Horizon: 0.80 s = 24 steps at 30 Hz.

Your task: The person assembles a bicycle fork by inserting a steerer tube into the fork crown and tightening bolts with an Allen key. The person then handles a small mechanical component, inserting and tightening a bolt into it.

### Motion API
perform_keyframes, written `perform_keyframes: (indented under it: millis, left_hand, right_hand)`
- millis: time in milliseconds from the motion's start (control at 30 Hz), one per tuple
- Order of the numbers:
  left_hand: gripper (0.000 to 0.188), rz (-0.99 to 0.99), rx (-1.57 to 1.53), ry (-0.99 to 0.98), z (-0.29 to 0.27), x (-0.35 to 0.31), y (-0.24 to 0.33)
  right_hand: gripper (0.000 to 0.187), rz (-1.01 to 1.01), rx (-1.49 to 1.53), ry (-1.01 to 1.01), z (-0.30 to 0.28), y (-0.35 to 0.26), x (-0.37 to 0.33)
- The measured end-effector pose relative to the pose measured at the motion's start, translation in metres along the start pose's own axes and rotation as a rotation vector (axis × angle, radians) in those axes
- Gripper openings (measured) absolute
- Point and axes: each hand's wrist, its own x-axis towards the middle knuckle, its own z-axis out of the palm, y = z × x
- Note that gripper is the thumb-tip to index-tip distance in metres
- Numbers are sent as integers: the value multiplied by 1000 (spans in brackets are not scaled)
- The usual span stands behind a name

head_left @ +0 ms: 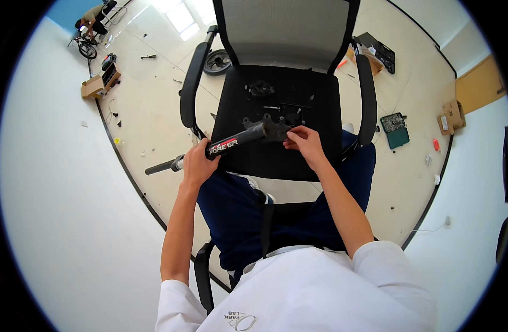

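Observation:
A black suspension fork tube (pixel 245 136) with a thinner shaft at its left end lies tilted across the near left of an office chair's black seat (pixel 276 166). At its right end is a dark bracket (pixel 274 130) with holed tabs. My left hand (pixel 198 163) is closed around the tube near the shaft end. Against the bracket, my right hand (pixel 305 143) is pinched; whether a small piece sits between its fingertips cannot be made out. Beyond the tube, a black part (pixel 261 88), a small metal bolt (pixel 271 108) and other dark pieces rest on the seat.
Armrests (pixel 193 83) flank the seat. Behind it lies a wheel (pixel 217 62) on the floor. A green tool case (pixel 396 136) and cardboard boxes (pixel 452 117) are at right; an open box (pixel 100 84) is at left. Far left, a person (pixel 94 19) bends over a small bike (pixel 88 48).

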Motion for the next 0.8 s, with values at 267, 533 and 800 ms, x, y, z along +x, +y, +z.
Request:
perform_keyframes:
  millis: [267, 533, 800]
  left_hand:
    - [24, -109, -161, 214, -73, 19, 20]
    - [18, -387, -752, 292, -170, 43, 62]
    - [20, -431, -931, 377, -243, 28, 104]
  right_hand:
    - [40, -60, 195, -225, 21, -18, -12]
    - [64, -181, -153, -524, 132, 7, -23]
    - [75, -208, -146, -825, 241, 23, -70]
